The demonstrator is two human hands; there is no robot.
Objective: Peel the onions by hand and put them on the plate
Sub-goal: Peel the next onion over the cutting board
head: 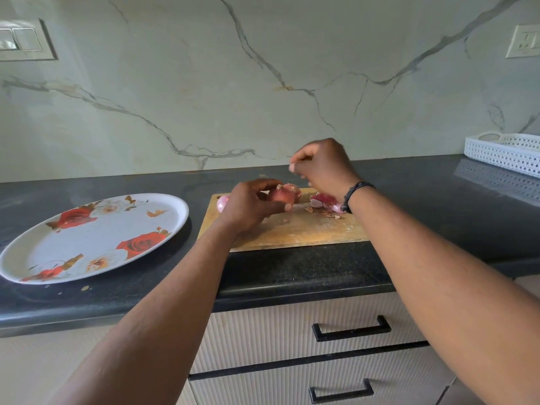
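Gripped in the curled fingers of the left hand (251, 206), the onion (285, 194) is held just above the far edge of the cutting board (292, 232), its root end turned up and right toward the right hand (320, 166), which is raised just beyond it, fingers pinched together, perhaps on a scrap of skin. Reddish skin is seen on the onion, so peeling is judged unfinished. Loose peels (324, 201) are seen at the board's far right, and the plate (38, 270) lies bare well to the left.
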